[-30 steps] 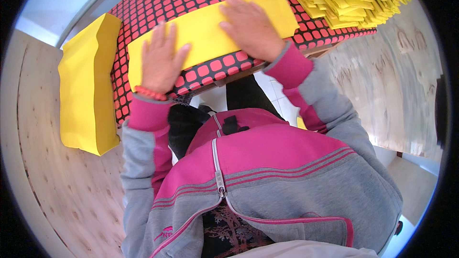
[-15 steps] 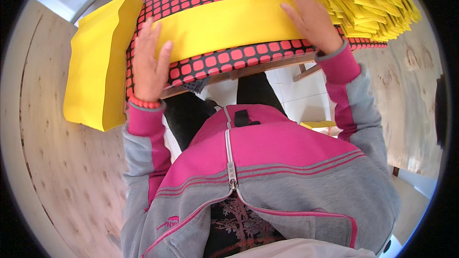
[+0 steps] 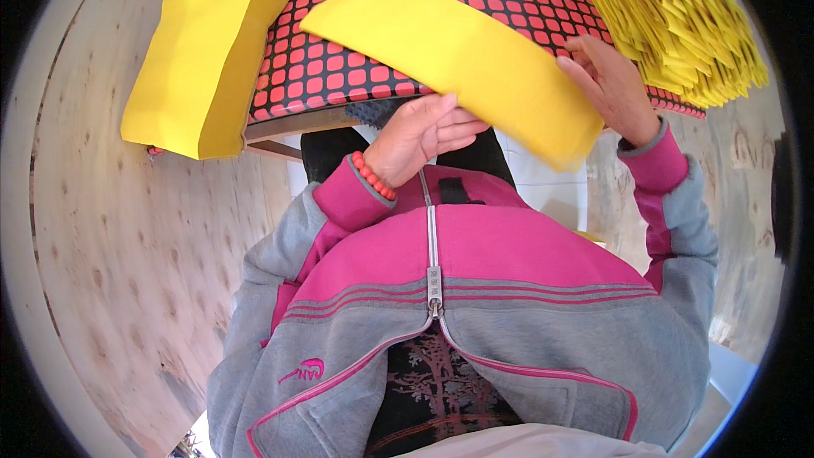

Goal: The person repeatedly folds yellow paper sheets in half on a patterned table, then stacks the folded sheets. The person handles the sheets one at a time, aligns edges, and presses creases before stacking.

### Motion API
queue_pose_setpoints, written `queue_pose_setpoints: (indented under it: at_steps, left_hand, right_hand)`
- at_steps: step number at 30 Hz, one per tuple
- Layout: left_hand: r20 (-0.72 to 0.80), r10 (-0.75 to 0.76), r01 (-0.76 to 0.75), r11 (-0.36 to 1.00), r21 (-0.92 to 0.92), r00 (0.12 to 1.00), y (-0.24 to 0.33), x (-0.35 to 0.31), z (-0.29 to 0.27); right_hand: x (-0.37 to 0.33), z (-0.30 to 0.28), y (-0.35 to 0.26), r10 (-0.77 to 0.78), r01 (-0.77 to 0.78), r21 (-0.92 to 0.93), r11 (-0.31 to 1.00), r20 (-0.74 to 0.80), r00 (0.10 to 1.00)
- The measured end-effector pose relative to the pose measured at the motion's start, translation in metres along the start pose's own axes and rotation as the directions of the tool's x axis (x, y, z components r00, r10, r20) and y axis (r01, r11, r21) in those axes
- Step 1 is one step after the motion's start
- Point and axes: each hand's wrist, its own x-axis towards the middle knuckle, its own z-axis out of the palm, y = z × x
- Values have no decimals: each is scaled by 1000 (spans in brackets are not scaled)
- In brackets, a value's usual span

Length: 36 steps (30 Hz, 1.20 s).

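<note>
A long folded yellow strip lies aslant on the padded table, its right end sticking out past the near edge toward my body and slightly blurred. At the strip's near edge is my left hand, fingers stretched out together, thumb and fingertips touching that edge; nothing shows wrapped in it. Beside the far edge of the right end, my right hand is open, its thumb against the strip and apart from the bent fingers. The far fingertips are partly hidden.
A red and black patterned cover lies over the tabletop. A stack of wide yellow folded sheets overhangs at left. A tall pile of yellow folded pieces stands at the far right. Wooden boards flank both sides.
The strip has turned clockwise, its right end coming off the table toward me. My left hand moved right from its left end to the near edge; my right hand moved down and right.
</note>
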Motion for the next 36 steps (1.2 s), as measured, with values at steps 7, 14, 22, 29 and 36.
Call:
queue_pose_setpoints:
  at_steps: [7, 14, 22, 29, 36]
  left_hand:
    - [-163, 60, -80, 990, -118, 985, -2, 11, 31]
    - [-87, 85, -94, 989, -110, 993, 30, -10, 32]
    - [83, 251, -265, 906, 331, 964, 94, -5, 36]
    - [259, 472, -532, 663, 527, 843, 222, 11, 74]
    - [236, 507, -501, 486, 716, 829, 219, 50, 10]
  right_hand:
    - [-2, 4, -21, 86, -198, 413, 889, 276, 957]
    - [65, 31, -26, -193, -747, 661, -69, 726, 660]
    - [150, 16, -62, -351, -183, 959, 217, 251, 902]
    - [192, -116, -112, -551, 459, 845, 274, -253, 795]
    - [183, -68, -97, -444, 345, 897, 277, -199, 873]
